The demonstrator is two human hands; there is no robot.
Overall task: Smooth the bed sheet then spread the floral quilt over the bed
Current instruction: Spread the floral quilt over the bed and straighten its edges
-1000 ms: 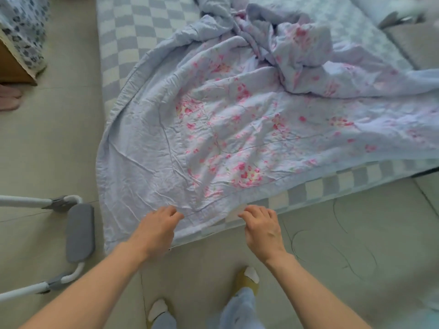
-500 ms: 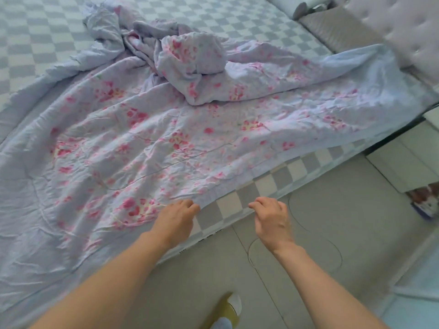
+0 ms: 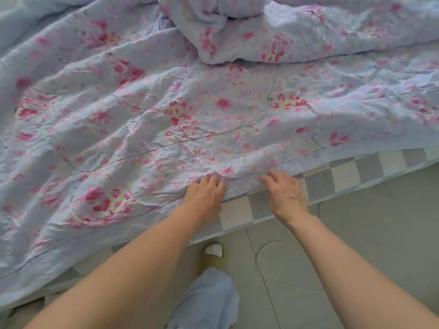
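Observation:
The pale blue floral quilt point(image 3: 166, 110) with pink flowers lies wrinkled across most of the bed, and a bunched lump of it point(image 3: 213, 17) sits at the top centre. The grey and white checked bed sheet point(image 3: 344, 172) shows only along the mattress side below the quilt's near edge. My left hand point(image 3: 204, 193) rests on the quilt's near hem with curled fingers pinching the fabric. About a hand's width to the right, my right hand point(image 3: 285, 191) grips the same hem, which is puckered between the two hands.
Grey floor tiles point(image 3: 368, 233) run along the bed's near side at the lower right. My foot in a yellow slipper and white sock point(image 3: 213, 252) and a pale blue trouser leg point(image 3: 209, 302) stand close to the mattress edge.
The view has come closer to the bed and lower. Both hands have reached forward onto the quilt's near hem; the right hand, half a second ago off the edge, now holds the fabric.

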